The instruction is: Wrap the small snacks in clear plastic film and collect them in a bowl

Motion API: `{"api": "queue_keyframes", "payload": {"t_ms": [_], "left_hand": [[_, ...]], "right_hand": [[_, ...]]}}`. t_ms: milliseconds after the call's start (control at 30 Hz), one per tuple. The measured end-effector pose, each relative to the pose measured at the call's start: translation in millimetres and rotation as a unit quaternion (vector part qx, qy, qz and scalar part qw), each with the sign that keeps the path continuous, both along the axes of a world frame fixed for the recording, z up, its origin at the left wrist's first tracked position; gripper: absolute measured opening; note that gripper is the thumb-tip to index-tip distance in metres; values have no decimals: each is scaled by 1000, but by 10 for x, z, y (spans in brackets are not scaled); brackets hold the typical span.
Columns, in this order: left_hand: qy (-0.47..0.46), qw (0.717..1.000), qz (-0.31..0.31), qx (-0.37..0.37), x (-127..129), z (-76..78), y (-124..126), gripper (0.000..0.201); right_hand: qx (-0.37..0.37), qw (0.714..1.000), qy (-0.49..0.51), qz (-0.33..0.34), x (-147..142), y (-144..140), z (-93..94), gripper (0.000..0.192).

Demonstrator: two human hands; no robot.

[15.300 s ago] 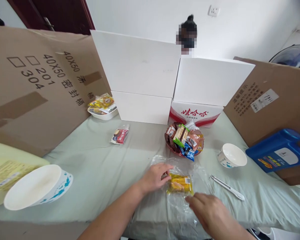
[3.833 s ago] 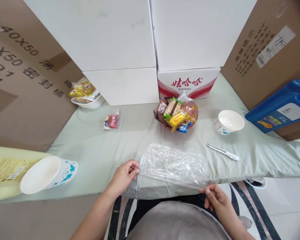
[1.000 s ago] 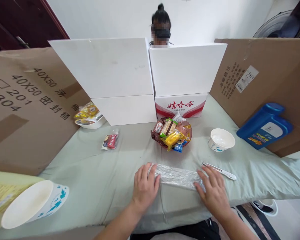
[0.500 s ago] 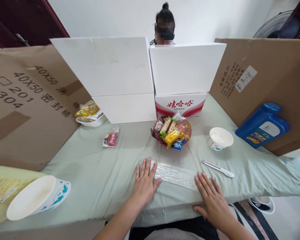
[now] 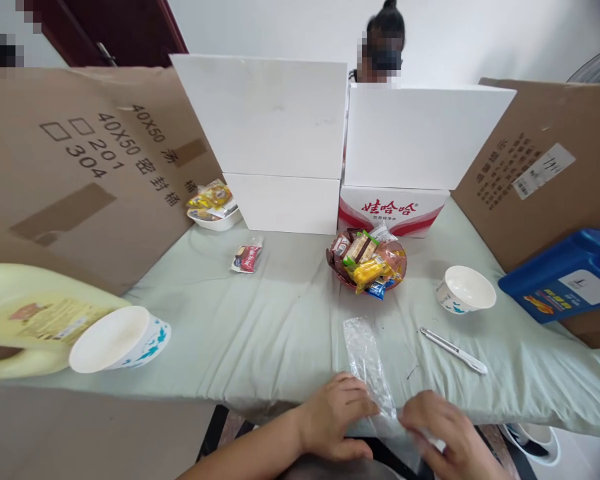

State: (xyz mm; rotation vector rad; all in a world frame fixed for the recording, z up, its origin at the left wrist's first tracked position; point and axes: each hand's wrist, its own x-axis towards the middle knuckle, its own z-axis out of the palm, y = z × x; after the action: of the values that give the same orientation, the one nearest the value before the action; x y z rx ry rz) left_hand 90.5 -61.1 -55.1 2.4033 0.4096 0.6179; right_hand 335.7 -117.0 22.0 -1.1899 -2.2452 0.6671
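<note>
A long, narrow clear plastic bag (image 5: 367, 357) lies at the table's front edge, its near end hanging over toward my lap. My right hand (image 5: 447, 430) pinches that near end, slightly blurred. Beside the bag on its left, my left hand (image 5: 337, 417) rests at the edge, fingers loosely bent with the thumb apart; its fingertips touch the plastic. Right of the bag lies a white utility knife (image 5: 455, 351). Beyond the bag stands a reddish bowl (image 5: 336, 270) piled with wrapped snacks (image 5: 367, 260).
A white paper bowl (image 5: 465, 290) and a blue bottle (image 5: 563, 277) stand right. Left are a tilted paper bowl (image 5: 147, 343), a yellow jug (image 5: 45, 320), a small snack packet (image 5: 247, 257) and a snack tray (image 5: 215, 223). White boxes (image 5: 285, 127) and cardboard (image 5: 130, 220) wall the table; a person sits behind.
The plastic bag has turned from lying crosswise to pointing toward me, drawn over the edge. Both hands have moved nearer to me; the right has closed on the bag. The view has shifted left.
</note>
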Motion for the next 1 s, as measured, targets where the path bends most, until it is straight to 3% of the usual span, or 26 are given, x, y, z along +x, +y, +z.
{"api": "queue_keyframes", "payload": {"t_ms": [100,200,300,367,567,667,733,833,933,1000], "left_hand": [[-25,997,24,-63,-41,-46,17,59],[-38,987,63,-140,-72,-72,40,81],[-59,976,81,-194,-98,-59,72,95],[-62,974,82,-201,-105,-21,91,92],[-33,979,111,-167,-73,110,52,46],[-53,979,147,-133,-84,153,7,37],[-68,973,202,-85,-101,206,40,34],[-71,965,250,-19,-93,323,260,23],[-3,980,195,27,-19,372,621,17],[75,981,166,62,34,322,841,15]], "right_hand": [[-113,987,64,-89,-132,370,-60,24],[-187,963,111,-161,-319,801,-233,27],[-202,953,100,-201,-494,1118,-444,29],[-191,954,72,-218,-575,1219,-560,28],[-149,952,-18,-268,-684,1200,-667,28],[-134,951,-52,-272,-709,1173,-650,28],[-127,952,-70,-269,-720,1170,-637,27],[-119,953,-92,-264,-744,1174,-622,26],[-112,952,-113,-261,-783,1166,-607,26],[-107,952,-125,-260,-789,1140,-592,29]]}}
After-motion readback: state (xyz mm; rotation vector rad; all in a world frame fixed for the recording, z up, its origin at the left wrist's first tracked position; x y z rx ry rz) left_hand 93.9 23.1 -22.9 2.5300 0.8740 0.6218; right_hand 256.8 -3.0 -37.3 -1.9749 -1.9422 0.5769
